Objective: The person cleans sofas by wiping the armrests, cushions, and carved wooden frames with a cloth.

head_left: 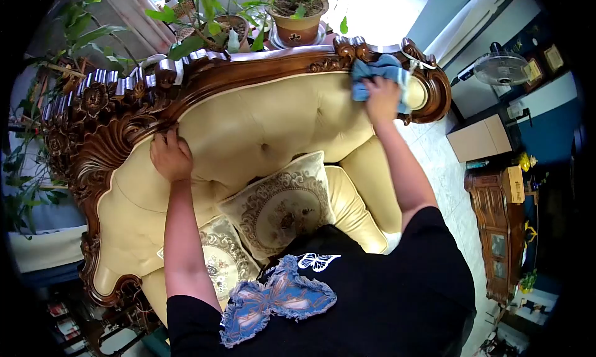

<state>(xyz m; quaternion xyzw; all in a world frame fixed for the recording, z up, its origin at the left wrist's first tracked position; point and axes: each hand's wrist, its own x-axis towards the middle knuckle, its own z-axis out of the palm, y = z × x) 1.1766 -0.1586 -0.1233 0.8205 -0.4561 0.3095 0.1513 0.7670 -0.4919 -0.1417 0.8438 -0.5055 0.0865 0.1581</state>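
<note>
A cream leather sofa with a carved dark-wood frame fills the middle of the view. My right hand presses a crumpled blue cloth against the top rail near its right scrolled end. That hand is slightly blurred, its fingers bent over the cloth. My left hand leans on the upper left of the leather backrest, fingertips touching the wooden rim; it holds nothing and its fingers are a little apart. Two patterned cushions, a larger one and a smaller one, lie on the seat below my arms.
Potted plants, one in a brown pot, stand behind the top rail. Leafy stems hang at the left. To the right are a fan, a cardboard box and a wooden cabinet along a tiled floor.
</note>
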